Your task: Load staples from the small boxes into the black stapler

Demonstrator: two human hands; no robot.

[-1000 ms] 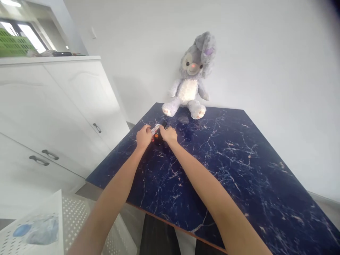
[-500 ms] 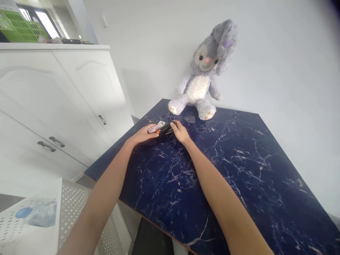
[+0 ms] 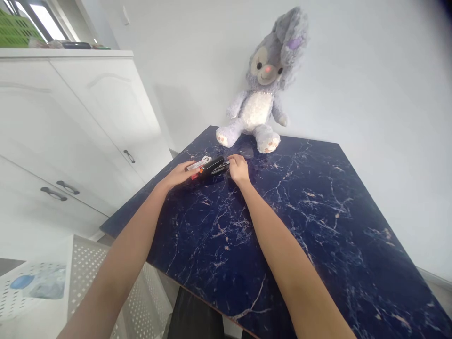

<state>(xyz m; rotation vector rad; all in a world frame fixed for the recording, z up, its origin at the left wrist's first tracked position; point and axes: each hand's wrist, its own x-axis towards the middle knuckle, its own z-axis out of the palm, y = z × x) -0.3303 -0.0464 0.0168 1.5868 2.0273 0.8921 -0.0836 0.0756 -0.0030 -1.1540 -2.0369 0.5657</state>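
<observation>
Box [image 3: 199, 163] sits in left grip [image 3: 179, 174], black item [image 3: 213, 165] beside right grip [image 3: 239, 169].

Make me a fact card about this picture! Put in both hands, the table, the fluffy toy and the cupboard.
Left hand: holding a white packet
Right hand: by the right end of a black item; grip unclear
Table: dark blue, pale veins
Fluffy toy: grey, pale belly, sitting on table
Cupboard: white, dark handles

The left hand [image 3: 178, 174] holds a white packet [image 3: 201, 163] beside a black object [image 3: 212, 165].
</observation>
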